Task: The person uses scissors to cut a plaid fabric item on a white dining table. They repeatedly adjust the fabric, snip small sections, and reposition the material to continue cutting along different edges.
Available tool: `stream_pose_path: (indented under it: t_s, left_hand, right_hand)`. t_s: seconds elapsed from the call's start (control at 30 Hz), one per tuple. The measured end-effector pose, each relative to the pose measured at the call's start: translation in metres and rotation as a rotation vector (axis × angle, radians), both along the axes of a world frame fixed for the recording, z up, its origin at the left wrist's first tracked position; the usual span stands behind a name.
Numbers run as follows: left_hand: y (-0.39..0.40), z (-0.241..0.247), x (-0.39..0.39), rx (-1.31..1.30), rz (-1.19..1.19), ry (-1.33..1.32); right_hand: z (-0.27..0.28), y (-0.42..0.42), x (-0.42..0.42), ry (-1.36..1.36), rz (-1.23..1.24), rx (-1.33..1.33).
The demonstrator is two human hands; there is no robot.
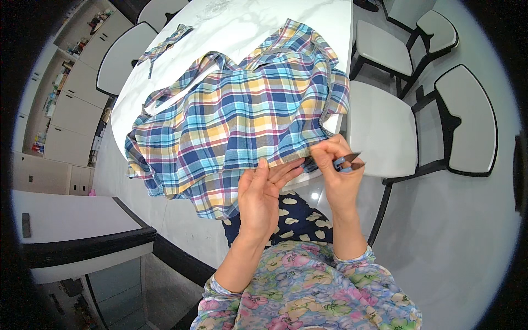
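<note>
A plaid garment (251, 111) in blue, yellow and white lies spread over the white table, its near edge hanging past the rim. My left hand (260, 194) has its thumb on top of the near hem and its fingers underneath, palm up. To the right, my right hand (340, 169) pinches the same hem between thumb and fingertips. A small pair of thread snips (348, 161) with a blue body is tucked in that hand, its dark blades pointing right. Grey seam edging (328, 88) runs down the garment's right side.
A tied plaid strip (167, 47) lies at the far left of the marble-patterned table (321, 12). White chairs with black frames (381, 128) stand close on the right, another chair (123, 57) at the left. Wall cabinets (74, 111) line the left side.
</note>
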State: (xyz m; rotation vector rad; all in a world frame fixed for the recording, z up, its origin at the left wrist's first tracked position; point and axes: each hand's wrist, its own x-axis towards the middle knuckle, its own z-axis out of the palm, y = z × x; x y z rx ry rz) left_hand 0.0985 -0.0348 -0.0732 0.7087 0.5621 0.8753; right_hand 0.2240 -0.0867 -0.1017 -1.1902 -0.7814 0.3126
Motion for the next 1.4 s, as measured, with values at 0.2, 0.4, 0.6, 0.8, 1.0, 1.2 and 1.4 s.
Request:
stream_pose_path:
  t_s: [0.2,0.4,0.6,0.8,1.0,1.2,1.4]
  left_hand:
    - [0.001,-0.004,-0.003,0.013,0.002,0.027]
    - [-0.001,-0.003,-0.003,0.041,-0.017,0.019]
    - [0.0,-0.007,-0.005,0.034,0.015,-0.002]
    - [0.001,-0.005,-0.004,-0.006,0.01,0.019]
    - [0.006,-0.002,-0.007,-0.029,0.02,0.011]
    - [0.003,-0.007,-0.002,-0.044,0.041,0.017]
    - [-0.002,-0.001,0.005,-0.012,0.031,0.213]
  right_hand:
    - [0.006,0.003,-0.003,-0.304,0.034,0.007]
    - [0.006,0.008,-0.011,-0.377,-0.033,-0.034]
    - [-0.001,-0.004,-0.005,0.319,0.201,-0.102]
    - [-0.002,-0.013,0.003,0.164,0.072,-0.092]
    - [-0.028,-0.072,0.066,0.091,-0.175,-0.356]
    - [-0.04,-0.098,0.08,-0.657,-0.47,-0.789]
    - [-0.002,-0.048,0.045,-0.345,-0.21,-0.243]
